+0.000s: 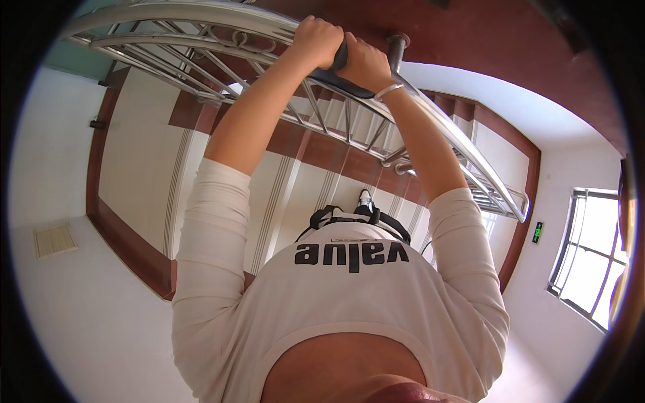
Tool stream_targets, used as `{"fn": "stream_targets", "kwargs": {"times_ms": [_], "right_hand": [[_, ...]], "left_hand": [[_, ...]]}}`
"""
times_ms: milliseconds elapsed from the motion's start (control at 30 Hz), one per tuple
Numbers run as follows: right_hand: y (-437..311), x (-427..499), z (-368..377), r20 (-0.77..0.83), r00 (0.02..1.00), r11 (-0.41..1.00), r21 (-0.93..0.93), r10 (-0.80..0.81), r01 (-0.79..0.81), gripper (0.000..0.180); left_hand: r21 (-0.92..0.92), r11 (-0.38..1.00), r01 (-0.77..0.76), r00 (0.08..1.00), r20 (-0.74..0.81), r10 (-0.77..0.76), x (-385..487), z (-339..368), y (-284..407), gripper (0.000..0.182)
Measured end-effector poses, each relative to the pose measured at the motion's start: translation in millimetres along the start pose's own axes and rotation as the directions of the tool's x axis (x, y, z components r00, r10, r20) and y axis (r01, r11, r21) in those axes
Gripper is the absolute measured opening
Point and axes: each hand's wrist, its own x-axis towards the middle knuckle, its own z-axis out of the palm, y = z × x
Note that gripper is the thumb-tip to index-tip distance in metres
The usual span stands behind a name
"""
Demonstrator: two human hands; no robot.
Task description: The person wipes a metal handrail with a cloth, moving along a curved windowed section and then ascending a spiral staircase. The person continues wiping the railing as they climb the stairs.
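Both arms reach forward to a stainless steel stair handrail [443, 118]. My left hand [318, 43] is curled over the top rail, against a dark grey cloth [347, 85]. Close beside it on the right, my right hand [367, 63] grips the same cloth and presses it onto the rail. The cloth hangs partly below the hands, along the rail's near side. Fingertips on the far side are hidden. Thin metal balusters [347, 118] and a scroll ornament [241, 38] fill the railing below.
Beige stair treads with dark red edges [282, 189] descend beneath me. One sneaker [365, 199] shows on a step. A barred window [587, 252] and a lit green exit sign [538, 232] are on the right wall. A vent grille [55, 238] is at left.
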Motion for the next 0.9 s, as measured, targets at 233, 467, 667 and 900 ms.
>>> {"fn": "stream_targets", "kwargs": {"times_ms": [233,467,667,900], "right_hand": [[7.8,6.1,-3.5,0.043,0.998,0.996,0.079,-0.041,0.037,0.076],[-0.7,-49.5,32.5,-0.344,0.928,0.971,-0.228,-0.146,0.068,0.088],[-16.5,-45.9,26.5,-0.346,0.886,0.921,-0.343,-0.308,0.186,0.083],[-37.5,28.4,8.1,-0.101,0.986,0.987,-0.099,-0.135,0.125,0.047]], "left_hand": [[-0.028,0.999,-0.020,0.998,0.051,0.021,6.6,-3.4,-3.4,0.051],[0.098,0.994,-0.039,0.754,-0.650,0.093,-48.7,51.9,-1.7,0.039],[0.100,0.995,-0.020,0.706,-0.703,0.085,-72.4,49.8,-9.8,0.044],[0.063,0.993,-0.096,0.848,-0.518,0.115,-26.4,30.6,-24.8,0.067]]}}
